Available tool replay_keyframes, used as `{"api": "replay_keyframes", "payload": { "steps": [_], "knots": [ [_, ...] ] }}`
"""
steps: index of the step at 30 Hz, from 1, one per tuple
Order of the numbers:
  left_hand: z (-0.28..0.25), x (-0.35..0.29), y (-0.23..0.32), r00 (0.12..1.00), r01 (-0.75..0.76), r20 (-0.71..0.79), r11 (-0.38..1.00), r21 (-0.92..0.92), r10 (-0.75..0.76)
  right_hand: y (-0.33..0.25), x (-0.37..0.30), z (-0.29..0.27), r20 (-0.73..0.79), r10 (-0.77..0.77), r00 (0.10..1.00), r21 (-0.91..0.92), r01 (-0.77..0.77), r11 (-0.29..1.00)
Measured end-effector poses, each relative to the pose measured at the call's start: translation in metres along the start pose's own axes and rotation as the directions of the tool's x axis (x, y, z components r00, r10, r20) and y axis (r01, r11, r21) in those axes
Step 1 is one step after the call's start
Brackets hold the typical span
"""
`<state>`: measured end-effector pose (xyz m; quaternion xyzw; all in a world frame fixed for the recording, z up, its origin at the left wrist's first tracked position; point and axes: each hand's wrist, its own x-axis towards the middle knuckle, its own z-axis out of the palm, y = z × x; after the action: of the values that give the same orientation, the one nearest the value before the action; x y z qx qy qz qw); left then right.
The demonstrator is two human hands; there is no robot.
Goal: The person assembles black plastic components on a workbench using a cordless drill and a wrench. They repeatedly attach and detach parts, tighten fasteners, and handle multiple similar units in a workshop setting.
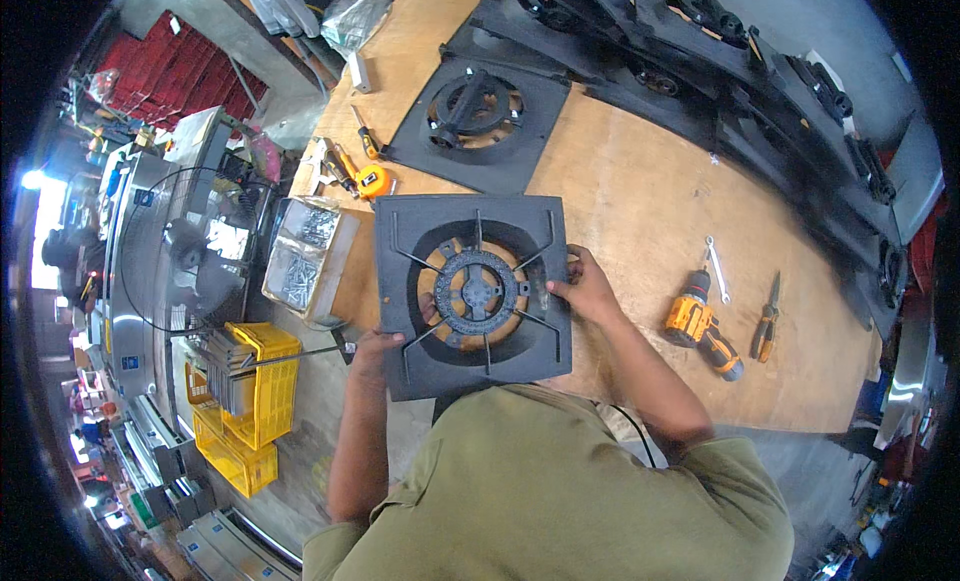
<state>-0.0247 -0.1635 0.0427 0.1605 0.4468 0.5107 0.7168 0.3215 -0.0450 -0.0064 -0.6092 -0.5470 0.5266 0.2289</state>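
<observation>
Between my hands is a square black gas burner stove top point(400, 376), with a round burner ring in its middle and metal support bars around the opening. My left hand point(378, 349) grips its lower left edge, thumb on top and some fingers showing through the opening. On the right edge my right hand point(588, 289) is closed, thumb on the upper face. The plate lies near the table's front edge, overhanging it; whether it rests on the wood cannot be seen. Just beyond it, another black plate with a burner point(545, 101) lies on the table.
On the wooden table point(640, 191) lie a cordless drill point(690, 316), a wrench point(717, 266), pliers point(768, 321), a tape measure point(374, 182) and a screwdriver point(364, 133). A box of screws point(305, 251) stands at the left. More black stove plates point(740, 141) line the far side. Yellow crates point(265, 391) stand lower left.
</observation>
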Motion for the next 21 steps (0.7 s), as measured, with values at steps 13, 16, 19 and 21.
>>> {"api": "replay_keyframes", "payload": {
  "steps": [13,16,19,21],
  "knots": [
    [-0.004,0.019,0.017,0.990,0.079,0.120,0.996,-0.031,-0.075,0.003,0.016,0.015,0.328,0.034,0.944,0.689,-0.263,0.675],
    [-0.006,0.024,0.022,0.981,0.094,0.167,0.995,0.020,-0.096,0.000,0.014,0.015,0.316,0.024,0.949,0.692,-0.248,0.678],
    [-0.007,0.031,0.023,0.978,0.116,0.173,0.993,0.007,-0.116,0.000,0.007,0.016,0.284,0.082,0.955,0.694,-0.264,0.670],
    [-0.005,0.039,0.023,0.975,0.131,0.182,0.991,-0.019,-0.125,0.004,-0.002,0.015,0.248,0.096,0.964,0.719,-0.250,0.649]
  ]
}}
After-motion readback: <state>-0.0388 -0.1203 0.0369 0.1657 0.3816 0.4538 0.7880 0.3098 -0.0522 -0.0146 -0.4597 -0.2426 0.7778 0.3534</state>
